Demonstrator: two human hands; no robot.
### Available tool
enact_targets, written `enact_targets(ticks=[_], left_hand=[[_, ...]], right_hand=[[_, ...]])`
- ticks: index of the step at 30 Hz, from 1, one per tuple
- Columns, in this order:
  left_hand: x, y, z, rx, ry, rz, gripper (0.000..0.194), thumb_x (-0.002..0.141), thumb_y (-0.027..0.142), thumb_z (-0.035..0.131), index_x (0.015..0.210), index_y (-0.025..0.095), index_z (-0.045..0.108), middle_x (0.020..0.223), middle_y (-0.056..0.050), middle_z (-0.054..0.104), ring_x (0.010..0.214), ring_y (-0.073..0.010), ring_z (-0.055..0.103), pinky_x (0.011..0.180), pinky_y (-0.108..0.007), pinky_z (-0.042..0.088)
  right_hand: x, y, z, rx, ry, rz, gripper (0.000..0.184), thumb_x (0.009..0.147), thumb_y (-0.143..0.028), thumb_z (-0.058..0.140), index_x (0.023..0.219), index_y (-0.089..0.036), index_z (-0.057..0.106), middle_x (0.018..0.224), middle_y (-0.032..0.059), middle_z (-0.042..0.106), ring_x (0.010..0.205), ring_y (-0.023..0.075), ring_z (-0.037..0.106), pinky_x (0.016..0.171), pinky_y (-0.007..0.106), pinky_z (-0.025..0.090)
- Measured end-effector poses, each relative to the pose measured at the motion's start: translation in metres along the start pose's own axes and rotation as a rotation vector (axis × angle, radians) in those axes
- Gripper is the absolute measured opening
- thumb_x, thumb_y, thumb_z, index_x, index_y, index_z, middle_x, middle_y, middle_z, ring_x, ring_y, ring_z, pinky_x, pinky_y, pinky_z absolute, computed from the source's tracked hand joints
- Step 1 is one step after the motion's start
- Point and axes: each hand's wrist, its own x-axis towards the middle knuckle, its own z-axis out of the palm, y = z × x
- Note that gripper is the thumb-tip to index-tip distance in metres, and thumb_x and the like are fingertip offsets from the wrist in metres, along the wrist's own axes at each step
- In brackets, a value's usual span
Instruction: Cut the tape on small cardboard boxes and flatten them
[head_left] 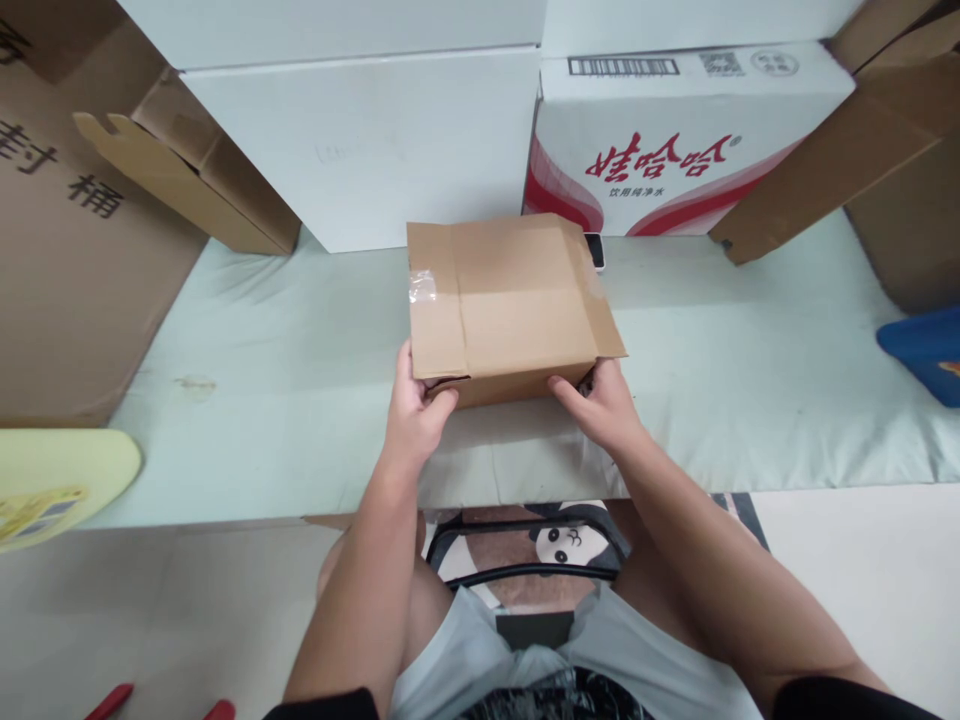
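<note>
A small brown cardboard box (517, 300) rests on the pale green cloth-covered table (322, 400), its top flaps folded over and jutting out at both sides. Clear tape clings to the left flap. My left hand (420, 405) grips the near left corner, thumb on the front face and fingers hidden under the flap. At the near right corner my right hand (596, 400) holds the box the same way, its thumb against the front. What lies inside the box cannot be seen.
White cartons (375, 140) stand behind, one with red lettering (660, 160). Brown cardboard pieces (217, 190) flank both sides. A dark-screened device (595, 251) peeks out behind the box. A yellow object (67, 480) sits left, a blue one (926, 355) right.
</note>
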Motion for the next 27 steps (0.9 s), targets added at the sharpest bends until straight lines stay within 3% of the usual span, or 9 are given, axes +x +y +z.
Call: enact_targets(ticks=[7, 15, 21, 27], left_hand=[[0.001, 0.000, 0.001, 0.008, 0.054, -0.016, 0.063, 0.072, 0.017, 0.065, 0.132, 0.023, 0.048, 0.120, -0.010, 0.069, 0.108, -0.0237, 0.069, 0.088, -0.032, 0.056], [0.002, 0.005, 0.006, 0.232, 0.035, -0.047, 0.021, 0.069, 0.024, 0.060, 0.088, 0.018, 0.068, 0.082, -0.006, 0.074, 0.095, -0.0280, 0.070, 0.082, -0.037, 0.058], [-0.001, 0.012, 0.010, 0.284, 0.036, -0.075, 0.018, 0.068, 0.027, 0.059, 0.078, 0.018, 0.070, 0.075, -0.004, 0.072, 0.078, -0.0242, 0.068, 0.068, -0.032, 0.056], [-0.004, 0.013, 0.009, 0.346, 0.054, -0.087, 0.014, 0.070, 0.027, 0.058, 0.070, 0.018, 0.070, 0.064, -0.004, 0.065, 0.081, -0.0264, 0.068, 0.068, -0.033, 0.057]], right_hand=[[-0.001, -0.001, 0.000, -0.003, 0.002, 0.017, 0.054, 0.074, -0.049, 0.070, 0.118, -0.019, 0.058, 0.132, 0.0199, 0.059, 0.126, 0.0367, 0.054, 0.107, 0.060, 0.047], [-0.002, -0.007, 0.003, -0.081, 0.017, -0.011, 0.046, 0.075, -0.049, 0.067, 0.110, -0.020, 0.059, 0.119, 0.0179, 0.063, 0.120, 0.0382, 0.056, 0.105, 0.062, 0.046], [-0.002, -0.006, 0.002, -0.107, 0.008, -0.004, 0.041, 0.073, -0.051, 0.067, 0.100, -0.022, 0.059, 0.110, 0.0170, 0.065, 0.113, 0.0382, 0.058, 0.099, 0.061, 0.049], [-0.003, -0.005, 0.001, -0.125, 0.007, -0.007, 0.036, 0.074, -0.051, 0.067, 0.094, -0.023, 0.061, 0.103, 0.0148, 0.066, 0.109, 0.0370, 0.059, 0.096, 0.058, 0.050]])
